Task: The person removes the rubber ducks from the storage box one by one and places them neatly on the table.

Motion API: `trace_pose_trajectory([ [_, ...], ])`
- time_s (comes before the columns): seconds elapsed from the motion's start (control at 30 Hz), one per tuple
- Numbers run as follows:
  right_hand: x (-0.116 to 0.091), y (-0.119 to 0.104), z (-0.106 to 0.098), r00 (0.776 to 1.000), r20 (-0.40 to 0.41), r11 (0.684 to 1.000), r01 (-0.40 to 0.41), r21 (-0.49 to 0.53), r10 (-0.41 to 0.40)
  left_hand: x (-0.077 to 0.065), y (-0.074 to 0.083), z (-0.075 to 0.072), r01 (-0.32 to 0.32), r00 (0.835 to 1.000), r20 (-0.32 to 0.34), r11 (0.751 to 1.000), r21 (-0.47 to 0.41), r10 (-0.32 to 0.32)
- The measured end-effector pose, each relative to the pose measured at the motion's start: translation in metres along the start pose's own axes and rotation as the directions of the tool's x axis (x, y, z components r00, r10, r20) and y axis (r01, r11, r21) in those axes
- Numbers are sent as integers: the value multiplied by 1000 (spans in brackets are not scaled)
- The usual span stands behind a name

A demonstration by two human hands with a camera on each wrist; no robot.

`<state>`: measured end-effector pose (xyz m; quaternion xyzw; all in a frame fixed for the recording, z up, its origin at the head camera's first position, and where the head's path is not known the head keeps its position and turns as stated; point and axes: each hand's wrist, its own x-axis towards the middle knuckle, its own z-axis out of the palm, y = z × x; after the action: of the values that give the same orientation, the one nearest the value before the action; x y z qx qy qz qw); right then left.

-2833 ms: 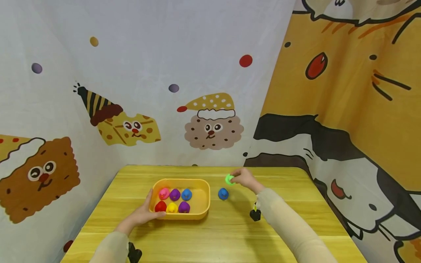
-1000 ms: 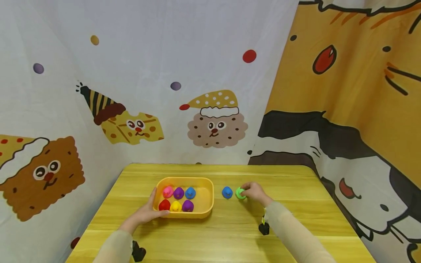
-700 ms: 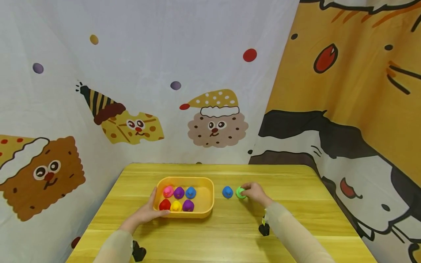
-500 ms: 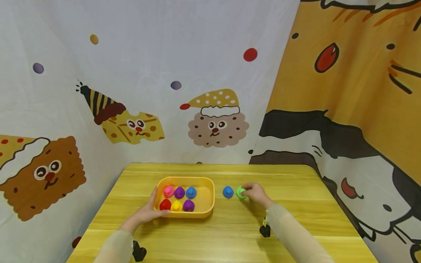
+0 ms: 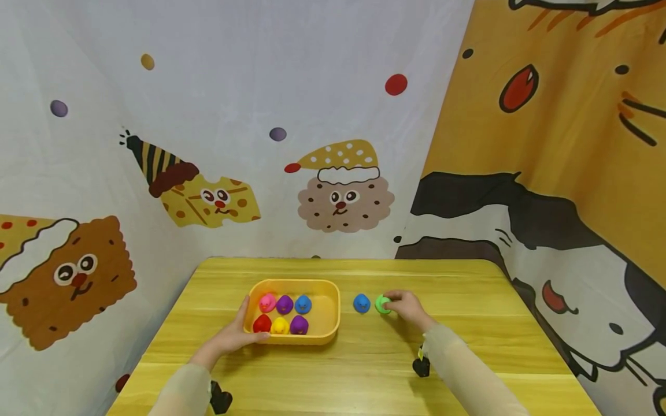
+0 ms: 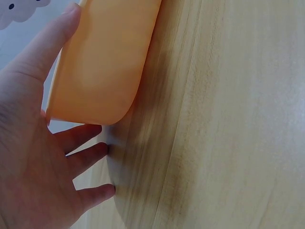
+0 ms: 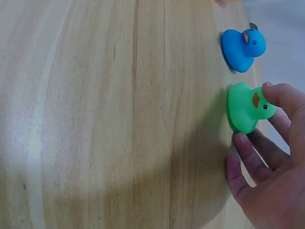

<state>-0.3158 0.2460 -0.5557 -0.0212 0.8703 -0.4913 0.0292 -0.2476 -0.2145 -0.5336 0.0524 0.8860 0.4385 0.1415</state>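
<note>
My left hand (image 5: 229, 338) holds the near left corner of a yellow-orange plastic bin (image 5: 335, 312). In the left wrist view its thumb lies along one wall and the fingers reach down by the end wall. Out on the table, my right hand (image 5: 408, 307) pinches a green rubber duck (image 7: 245, 106), thumb or finger at its head and other fingertips low by its base. A blue rubber duck (image 7: 237, 50) sits just beside it, to the left in the head view. Inside the bin are a pink duck (image 5: 267, 302), a red duck (image 5: 262, 323) and several more.
The wooden table (image 5: 333, 381) carries the bin left of centre and the two ducks right of it. A printed cloth (image 5: 333, 86) hangs behind the table and along its sides. Each wrist wears a small black device (image 5: 421, 366).
The right hand has brought the green duck down from the air to a place right of the blue duck, then stayed there. The left hand keeps its hold on the bin.
</note>
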Motion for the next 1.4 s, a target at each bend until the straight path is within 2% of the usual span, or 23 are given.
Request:
trace_pose_trajectory([
  [0.23, -2, -4, -3, 1000, 6, 1000, 12, 14, -12, -1, -1, 0, 11, 1000, -6, 1000, -5, -11],
  [0.4, -2, -10, -8, 1000, -22, 1000, 6, 11, -6, -2, -2, 0, 15, 1000, -8, 1000, -4, -15],
  [0.6, 3, -27, -13, 999, -29, 999, 32, 7, -32, -2, -1, -1, 5, 1000, -7, 1000, -13, -5],
  [0.83, 11, -53, -2, 995, -16, 995, 99, -13, -99, -3, -1, 0, -7, 1000, -3, 1000, -22, 6],
  [0.9, 12, -60, 3, 996, -3, 996, 90, 9, -90, -3, -1, 0, -6, 1000, 0, 1000, -28, 6],
  [1.03, 12, -76, 15, 993, 73, 995, 88, 45, -91, -2, -2, 1, 3, 1000, 2, 1000, -29, -3],
  [1.2, 8, -97, 28, 979, 168, 992, 103, 72, -114, -1, -2, 0, -1, 1000, -5, 1000, -26, 1],
  [1.4, 6, -115, 44, 966, 216, 989, 126, 72, -139, -2, -3, 1, 2, 1000, -5, 1000, -26, -2],
])
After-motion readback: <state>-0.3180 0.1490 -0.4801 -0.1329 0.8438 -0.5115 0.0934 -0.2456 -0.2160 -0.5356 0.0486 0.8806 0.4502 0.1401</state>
